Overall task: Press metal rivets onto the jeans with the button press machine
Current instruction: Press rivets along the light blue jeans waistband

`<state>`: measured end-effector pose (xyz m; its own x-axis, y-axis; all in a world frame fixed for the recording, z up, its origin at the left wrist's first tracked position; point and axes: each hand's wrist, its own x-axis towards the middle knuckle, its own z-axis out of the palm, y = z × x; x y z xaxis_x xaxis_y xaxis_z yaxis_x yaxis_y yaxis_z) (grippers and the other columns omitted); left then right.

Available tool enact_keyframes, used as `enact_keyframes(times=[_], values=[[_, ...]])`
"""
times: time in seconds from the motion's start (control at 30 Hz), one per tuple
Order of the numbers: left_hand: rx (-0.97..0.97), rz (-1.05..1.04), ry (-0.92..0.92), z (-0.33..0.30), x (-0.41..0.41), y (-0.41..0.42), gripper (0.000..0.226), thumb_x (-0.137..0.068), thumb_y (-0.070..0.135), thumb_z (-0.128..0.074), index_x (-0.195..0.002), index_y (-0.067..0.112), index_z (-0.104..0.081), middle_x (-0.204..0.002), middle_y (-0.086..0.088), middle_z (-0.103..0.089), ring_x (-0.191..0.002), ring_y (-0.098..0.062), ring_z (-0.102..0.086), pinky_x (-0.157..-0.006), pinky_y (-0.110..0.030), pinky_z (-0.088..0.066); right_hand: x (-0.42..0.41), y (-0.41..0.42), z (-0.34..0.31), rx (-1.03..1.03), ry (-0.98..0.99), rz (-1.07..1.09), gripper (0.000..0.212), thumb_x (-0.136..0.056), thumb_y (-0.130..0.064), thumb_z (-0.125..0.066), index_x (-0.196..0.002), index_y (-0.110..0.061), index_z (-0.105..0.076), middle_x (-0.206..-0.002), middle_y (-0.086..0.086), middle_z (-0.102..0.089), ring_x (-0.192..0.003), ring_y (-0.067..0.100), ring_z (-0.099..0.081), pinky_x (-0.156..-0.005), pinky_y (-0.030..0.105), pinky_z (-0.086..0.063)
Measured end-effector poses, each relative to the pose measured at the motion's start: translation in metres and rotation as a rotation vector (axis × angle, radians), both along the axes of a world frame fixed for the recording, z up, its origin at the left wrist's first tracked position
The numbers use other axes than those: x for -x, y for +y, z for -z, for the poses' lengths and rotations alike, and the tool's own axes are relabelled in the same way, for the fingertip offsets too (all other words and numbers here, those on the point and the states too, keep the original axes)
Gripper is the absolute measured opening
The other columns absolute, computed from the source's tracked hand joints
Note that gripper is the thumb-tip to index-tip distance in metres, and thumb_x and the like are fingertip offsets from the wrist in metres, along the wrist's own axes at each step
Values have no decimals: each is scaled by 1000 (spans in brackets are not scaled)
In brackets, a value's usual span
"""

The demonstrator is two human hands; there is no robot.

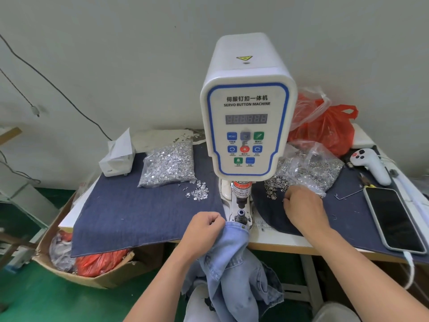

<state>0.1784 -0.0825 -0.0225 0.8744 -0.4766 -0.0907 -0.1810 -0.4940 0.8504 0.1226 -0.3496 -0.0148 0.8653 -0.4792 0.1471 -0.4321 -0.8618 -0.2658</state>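
**Two Hands Divided Between Garment and Rivet Supply**

Two bare hands worked separate stations. The left hand (204,231) had its fingers curled round the upper edge of the light blue denim jeans (234,259), pinching the fabric so that the hem sat just beside the lower die (241,214) of the white, blue-trimmed servo button press machine (247,126). This grip probably kept the fabric registered under the punch. One small dark rivet (243,227) already showed on the held edge. The rest of the garment hung off the table edge toward the lap.

The right hand (301,205) rested at the loose pile of small silver ring-shaped rivet parts (276,184) spilled from a clear plastic bag (311,166), fingers curled downward, probably picking one; whether a part was actually held could not be determined.

Room for movement was limited. The machine column stood between the hands. A bag of silver tack-shaped rivet posts (169,163) lay well to the left on dark blue denim matting (139,214). A black smartphone (394,219) lay near the right table edge.
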Motion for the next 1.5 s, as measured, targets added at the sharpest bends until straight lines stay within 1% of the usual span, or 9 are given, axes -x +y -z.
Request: enact_keyframes(times=[0.1, 0.2, 0.27, 0.4, 0.6, 0.87, 1.07, 1.3, 1.5], values=[[-13, -8, 1, -1, 1, -2, 37, -95, 10, -51, -62, 16, -36, -59, 4, -28, -57, -11, -23, -53, -27, -22, 1, 2, -6, -93, -38, 10, 19, -96, -9, -58, -82, -13, -70, -83, 7, -67, -85, 34, -66, -67, 36, -43], [-13, -11, 2, 0, 3, -1, 37, -95, 10, -51, -62, 17, -37, -58, 5, -28, -57, -10, -23, -54, -27, -22, 5, 6, -17, -248, -75, 34, 17, -96, -21, -69, -79, -23, -74, -70, -6, -68, -75, 23, -66, -66, 33, -44], [-12, -11, -4, 0, 3, -1, 37, -96, 10, -50, -62, 17, -36, -58, 7, -28, -56, -9, -23, -54, -27, -23, 9, 16, -26, -542, -158, 80, 13, -91, -27, -76, -79, -27, -78, -66, -12, -69, -63, 13, -62, -61, 30, -44], [-14, -15, -2, 2, 2, -1, 37, -96, 10, -50, -62, 17, -35, -59, 6, -28, -57, -10, -22, -55, -28, -22, 15, 47, -36, -1411, -219, 187, 15, -86, -11, -81, -70, -11, -79, -67, 4, -71, -47, 6, -51, -47, 19, -44], [-19, -12, 6, -1, 5, -2, 37, -96, 11, -51, -63, 18, -37, -59, 4, -29, -58, -12, -24, -57, -31, -24, 14, 72, -40, -1965, -153, 332, 13, -86, 0, -76, -74, 1, -78, -72, 15, -74, -49, 9, -64, -44, 17, -51], [-43, -13, -27, 0, 4, -2, 42, -95, 9, -51, -60, 22, -33, -55, 11, -28, -57, -9, -24, -54, -29, -23, 14, 85, -36, -2044, -179, 340, 32, -88, 1, -72, -57, -1, -76, -68, 16, -73, -46, 11, -65, -40, 18, -52], [-42, -7, -36, 2, 3, -2, 42, -96, 10, -52, -60, 21, -33, -55, 11, -29, -57, -9, -25, -55, -29, -24, 16, 92, -35, -2061, -191, 362, 21, -89, 2, -72, -68, 5, -73, -68, 17, -72, -52, 15, -70, -42, 21, -55], [-36, -8, -41, 1, 5, -1, 41, -96, 11, -51, -60, 21, -33, -55, 10, -30, -58, -11, -26, -59, -32, -25, 17, 93, -36, -2101, -218, 341, 28, -90, 1, -69, -63, 5, -75, -72, 18, -73, -56, 18, -73, -46, 22, -57], [-30, -13, -30, 2, 5, -1, 43, -96, 11, -51, -59, 23, -32, -53, 11, -29, -55, -9, -25, -57, -32, -25, 19, 94, -38, -2154, -187, 323, 22, -95, -1, -63, -77, 9, -72, -74, 18, -73, -54, 17, -70, -47, 22, -57]])
